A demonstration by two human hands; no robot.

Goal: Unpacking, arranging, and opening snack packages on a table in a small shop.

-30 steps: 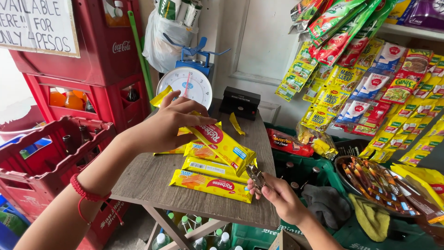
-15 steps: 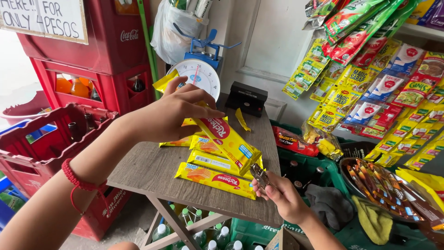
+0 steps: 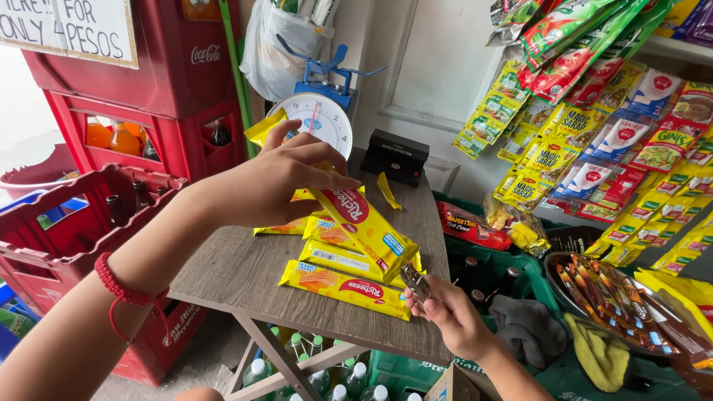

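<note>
My left hand (image 3: 278,178) grips the top end of a yellow wafer packet (image 3: 365,226) and holds it tilted above a wooden table (image 3: 238,275). My right hand (image 3: 449,315) is closed on a small metal stapler (image 3: 416,282) whose jaws sit at the lower end of that packet. Under it lie more yellow wafer packets (image 3: 343,288), overlapping flat on the table. A red cord bracelet (image 3: 119,286) is on my left wrist.
A dial weighing scale (image 3: 316,119) and a small black box (image 3: 394,156) stand at the table's back. Red bottle crates (image 3: 111,148) are stacked left. Hanging sachet strips (image 3: 594,126) fill the right wall. A bowl of snack sticks (image 3: 616,297) and bottles (image 3: 312,371) sit low.
My left hand has shifted the lifted packet slightly right and lower. My right hand with the stapler has come up to the packet's lower end.
</note>
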